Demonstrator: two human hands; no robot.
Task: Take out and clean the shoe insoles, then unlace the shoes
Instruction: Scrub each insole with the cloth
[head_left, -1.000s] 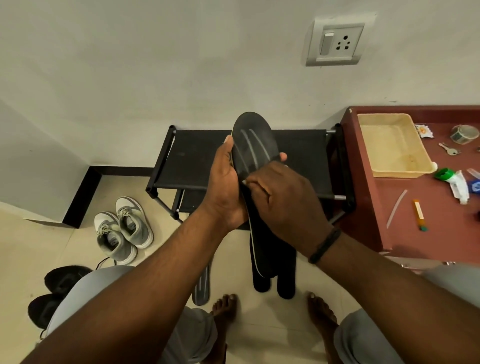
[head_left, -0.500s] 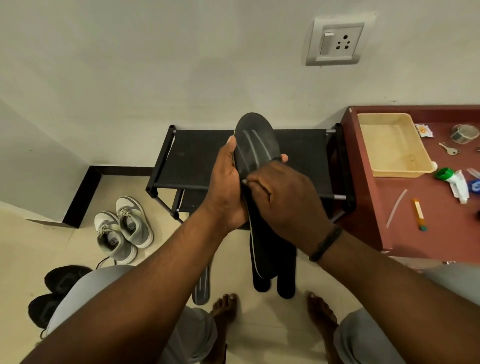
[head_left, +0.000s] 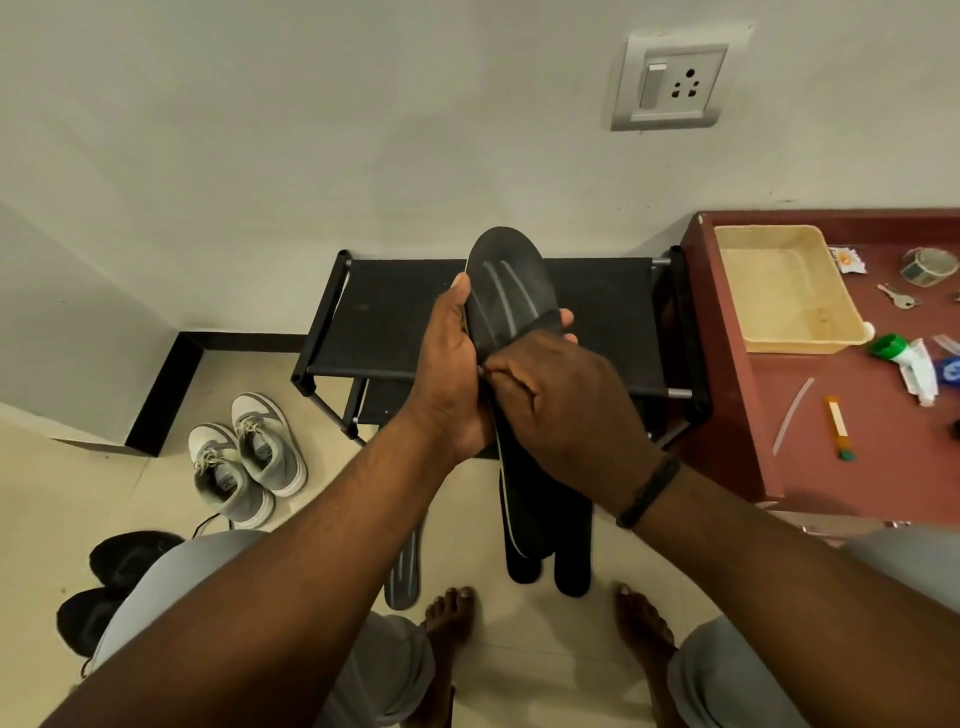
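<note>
Gripping a black insole (head_left: 511, 291) upright between them, both hands work over a black shoe rack (head_left: 395, 317). The left hand (head_left: 449, 379) curls round the insole's left edge, thumb lying up along that edge. The right hand (head_left: 563, 410) wraps over the insole's middle from the right, fingers curled across its face, fingertips showing past the right edge; what the thumb does I cannot tell. The insole's toe end rises above both hands; its heel end hangs below them.

Below the hands, on the floor, two more dark insoles (head_left: 571, 561) lie side by side, and another insole (head_left: 404, 571) lies below the left wrist. Left of the left forearm stands a pair of grey shoes (head_left: 247, 462), laces in; lower left, black shoes (head_left: 111, 587). Right of the right hand, a red table (head_left: 831, 483) carries a cream tray (head_left: 748, 340).
</note>
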